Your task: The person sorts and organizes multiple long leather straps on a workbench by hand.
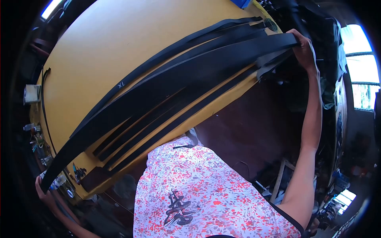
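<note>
A long, wide black strip (158,85) spans the yellow table (95,47), lifted at its ends. My left hand (44,193), at the far lower left, is closed on one end. At the upper right my right hand (302,43) grips the other end. Beneath and beside it, several narrower black strips lie lengthwise on the table. One strip (119,86) behind it carries a pale "XL" mark. A grey piece (268,65) hangs at the table's edge near my right hand.
A coiled green item (271,25) and a blue object (240,3) are at the table's far right. A thin black strip (44,95) lies along the left edge. Small tools (79,173) sit at the lower left corner. A wooden frame (281,178) stands at the lower right.
</note>
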Demonstrator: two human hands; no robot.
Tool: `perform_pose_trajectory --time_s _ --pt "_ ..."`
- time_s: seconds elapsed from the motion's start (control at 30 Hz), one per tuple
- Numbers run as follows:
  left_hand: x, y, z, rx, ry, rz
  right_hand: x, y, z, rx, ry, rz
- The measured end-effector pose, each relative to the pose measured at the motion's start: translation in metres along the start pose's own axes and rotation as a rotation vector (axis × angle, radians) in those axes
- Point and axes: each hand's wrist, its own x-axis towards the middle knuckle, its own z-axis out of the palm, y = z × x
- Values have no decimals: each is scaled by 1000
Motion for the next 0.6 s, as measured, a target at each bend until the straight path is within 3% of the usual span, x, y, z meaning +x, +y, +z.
perform_pose_trajectory --time_s 0.07,0.13,0.23,0.27,0.43,0.6 --pt "-9 -15 -6 48 2 39 -2 10 -12 -45 5 -7" --pt "-17 -22 0 88 -73 -68 -7 13 -18 -56 24 0" --pt "-29 27 8 228 -112 -172 -18 21 -25 -52 35 -29" --pt "-49 -26 24 271 -121 -66 -21 19 -28 -115 27 -37" --pt "-90 -18 63 190 -279 -78 -24 10 -30 -387 50 -28" --pt "-154 -27 111 127 -283 -98 -28 65 -46 -573 -31 -139"
